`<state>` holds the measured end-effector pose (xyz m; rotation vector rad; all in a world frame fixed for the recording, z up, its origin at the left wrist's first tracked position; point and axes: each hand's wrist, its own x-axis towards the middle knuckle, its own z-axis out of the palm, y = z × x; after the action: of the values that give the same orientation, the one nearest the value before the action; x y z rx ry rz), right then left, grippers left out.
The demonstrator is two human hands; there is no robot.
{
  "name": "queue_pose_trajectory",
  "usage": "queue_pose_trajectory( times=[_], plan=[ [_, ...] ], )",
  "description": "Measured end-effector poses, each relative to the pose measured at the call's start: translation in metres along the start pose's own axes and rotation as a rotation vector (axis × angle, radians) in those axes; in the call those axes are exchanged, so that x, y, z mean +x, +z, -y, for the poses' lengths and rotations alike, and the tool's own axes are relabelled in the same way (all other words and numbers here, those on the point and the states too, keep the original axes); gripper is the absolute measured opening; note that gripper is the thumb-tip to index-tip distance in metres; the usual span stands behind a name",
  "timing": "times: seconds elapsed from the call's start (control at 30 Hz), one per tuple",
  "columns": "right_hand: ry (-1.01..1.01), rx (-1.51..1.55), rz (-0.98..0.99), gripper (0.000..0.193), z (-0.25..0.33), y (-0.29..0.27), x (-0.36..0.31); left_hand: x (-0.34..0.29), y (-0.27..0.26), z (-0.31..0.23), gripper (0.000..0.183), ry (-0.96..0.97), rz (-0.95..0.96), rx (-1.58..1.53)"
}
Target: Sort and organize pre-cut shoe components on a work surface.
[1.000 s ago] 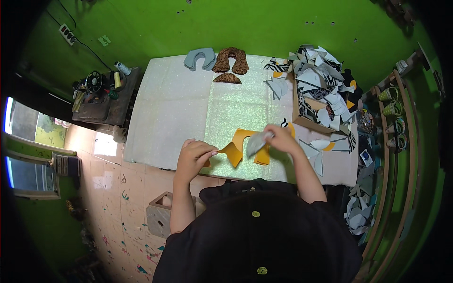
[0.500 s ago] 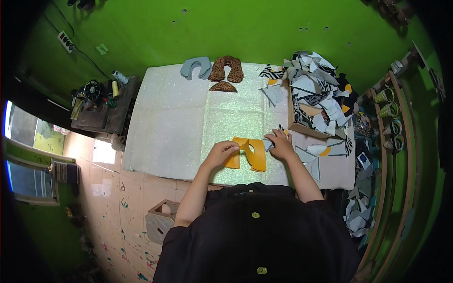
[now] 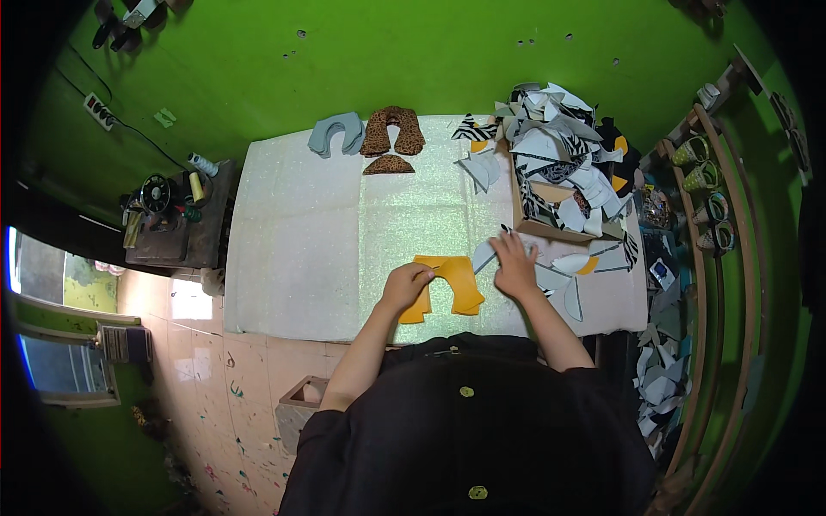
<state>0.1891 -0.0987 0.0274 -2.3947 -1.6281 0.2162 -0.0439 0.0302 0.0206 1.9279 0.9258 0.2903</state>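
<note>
In the head view, the person's left hand (image 3: 408, 285) has thumb and fingers closed on the upper left edge of the yellow U-shaped pieces (image 3: 462, 275), which lie near the front edge of the cloth-covered table (image 3: 292, 241), between the hands. The right hand (image 3: 514, 265) is palm down with its fingers spread, beside a pale grey offcut (image 3: 484, 256); whether it touches that offcut cannot be told. Beyond it stands a cardboard box (image 3: 551, 229) heaped with scraps. Grey U-shaped pieces (image 3: 323, 136) and leopard-print U-shaped pieces (image 3: 376, 133) lie side by side at the back.
</note>
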Motion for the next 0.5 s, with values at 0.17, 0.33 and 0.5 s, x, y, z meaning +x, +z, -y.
queue_pose_trajectory(
  times=[0.17,0.33,0.5],
  plan=[
    [-0.141,0.127,0.12,0.045,0.007,0.013,0.01,0.001,0.0,-0.003,0.028,0.009,-0.004,0.02],
    [-0.157,0.177,0.118,0.021,-0.008,-0.001,0.001,0.003,0.0,0.004,0.028,-0.006,0.016,-0.007],
    [-0.095,0.131,0.015,0.013,-0.044,0.004,-0.018,0.004,0.0,0.004,0.028,-0.018,0.023,-0.018]
  ],
)
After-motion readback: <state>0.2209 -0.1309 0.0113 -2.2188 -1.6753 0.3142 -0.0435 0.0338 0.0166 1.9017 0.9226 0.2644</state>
